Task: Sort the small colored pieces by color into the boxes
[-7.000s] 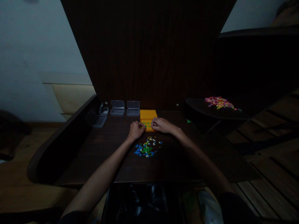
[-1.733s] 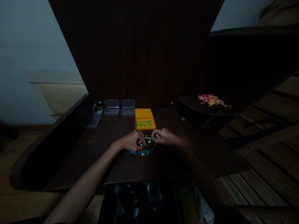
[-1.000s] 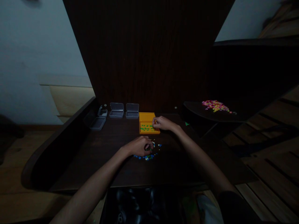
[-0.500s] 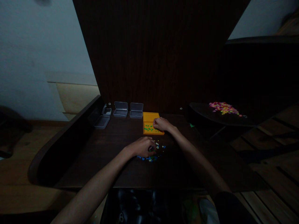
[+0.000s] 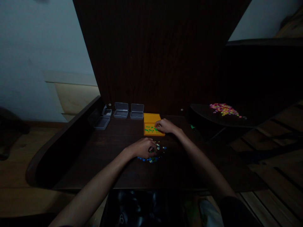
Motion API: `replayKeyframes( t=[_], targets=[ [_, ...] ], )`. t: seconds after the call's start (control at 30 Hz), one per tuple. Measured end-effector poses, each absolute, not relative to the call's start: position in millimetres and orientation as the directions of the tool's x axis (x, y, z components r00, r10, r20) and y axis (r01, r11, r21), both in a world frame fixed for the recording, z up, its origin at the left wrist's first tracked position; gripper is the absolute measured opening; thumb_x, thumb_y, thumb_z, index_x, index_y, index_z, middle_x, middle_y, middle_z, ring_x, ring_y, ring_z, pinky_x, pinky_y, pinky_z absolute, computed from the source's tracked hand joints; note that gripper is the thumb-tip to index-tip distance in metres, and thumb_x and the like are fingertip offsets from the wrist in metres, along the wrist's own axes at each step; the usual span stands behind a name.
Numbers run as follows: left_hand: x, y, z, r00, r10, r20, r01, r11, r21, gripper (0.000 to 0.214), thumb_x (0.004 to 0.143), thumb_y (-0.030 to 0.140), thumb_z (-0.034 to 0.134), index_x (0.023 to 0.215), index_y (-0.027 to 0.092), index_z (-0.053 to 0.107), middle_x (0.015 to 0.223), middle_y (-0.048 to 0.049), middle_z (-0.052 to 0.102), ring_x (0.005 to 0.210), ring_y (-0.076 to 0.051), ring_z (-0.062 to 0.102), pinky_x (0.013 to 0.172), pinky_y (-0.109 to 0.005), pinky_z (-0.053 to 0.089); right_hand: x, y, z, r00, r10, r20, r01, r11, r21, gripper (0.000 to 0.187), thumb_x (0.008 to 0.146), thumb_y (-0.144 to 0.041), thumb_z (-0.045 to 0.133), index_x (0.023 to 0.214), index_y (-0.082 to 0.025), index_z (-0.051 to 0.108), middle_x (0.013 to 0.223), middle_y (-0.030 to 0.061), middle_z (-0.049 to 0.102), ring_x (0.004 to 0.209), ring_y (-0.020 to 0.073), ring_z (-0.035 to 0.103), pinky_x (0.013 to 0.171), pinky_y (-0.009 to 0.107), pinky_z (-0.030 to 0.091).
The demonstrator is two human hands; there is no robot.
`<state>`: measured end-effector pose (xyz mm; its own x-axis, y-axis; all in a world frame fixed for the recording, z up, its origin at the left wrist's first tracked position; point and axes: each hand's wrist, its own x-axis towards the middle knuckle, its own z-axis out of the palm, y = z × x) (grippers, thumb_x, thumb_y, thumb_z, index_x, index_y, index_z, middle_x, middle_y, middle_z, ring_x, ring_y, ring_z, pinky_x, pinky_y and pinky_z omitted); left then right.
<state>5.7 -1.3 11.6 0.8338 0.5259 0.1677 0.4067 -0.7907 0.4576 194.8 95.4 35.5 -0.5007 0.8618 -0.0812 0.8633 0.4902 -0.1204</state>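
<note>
Since 1.7 s back, when both hands were working at the heap, the right hand (image 5: 165, 126) is now reaching forward and resting over the right edge of the flat orange plastic tray (image 5: 151, 118). Its fingers are curling together above the green bits (image 5: 149, 128) lying in the tray; cannot tell whether they are pinching one. The left hand (image 5: 142, 147) is staying on the loose heap of small blue, green and yellow plastic pieces (image 5: 151, 159), knuckles up, fingers bending down onto it and covering most of it. Any grip on a piece is unreadable. The tray is sitting just beyond the heap, mid-table.

A row of clear plastic lidded cases (image 5: 121, 110) is lying left of the tray along the far edge, with one more clear case (image 5: 102, 123) nearer the left rim. A pink-and-yellow heap of pieces (image 5: 223, 109) is lying on a dark round side surface (image 5: 203, 113), well apart to the right.

The dark wooden table (image 5: 111, 157) is carrying it all. A tall dark wood panel (image 5: 153, 56) is rising behind, with a pale wall (image 5: 35, 47) to the left and a plank floor (image 5: 272, 164) to the right. Light is running very dim.
</note>
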Motion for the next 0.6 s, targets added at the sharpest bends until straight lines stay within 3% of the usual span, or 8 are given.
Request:
replayKeyframes(
  t=[0.27,0.6],
  targets=[
    [5.5,-0.1,8.4,0.827,0.538,0.161,0.424,-0.786,0.450,0.011,0.080,0.023,0.063,0.084,0.018,0.072,0.065,0.0007,0.062,0.066,-0.012,0.054,0.069,-0.022,0.040,203.9,89.0,34.0,-0.536,0.838,-0.098,0.842,0.522,-0.137,0.026,0.084,-0.020,0.050,0.098,-0.020,0.073,0.087,0.0047,0.073,0.073,0.0134,0.063,0.060,0.021,0.034],
    [4.8,1.0,7.6,0.833,0.526,0.173,0.403,-0.790,0.463,0.011,0.080,0.023,0.063,0.083,0.017,0.071,0.066,0.0002,0.062,0.066,-0.012,0.054,0.066,-0.022,0.040,203.0,86.7,33.3,-0.496,0.866,-0.059,0.865,0.487,-0.119,0.026,0.087,-0.026,0.051,0.098,-0.021,0.073,0.092,0.0057,0.073,0.079,0.0159,0.064,0.061,0.022,0.035]
  ],
)
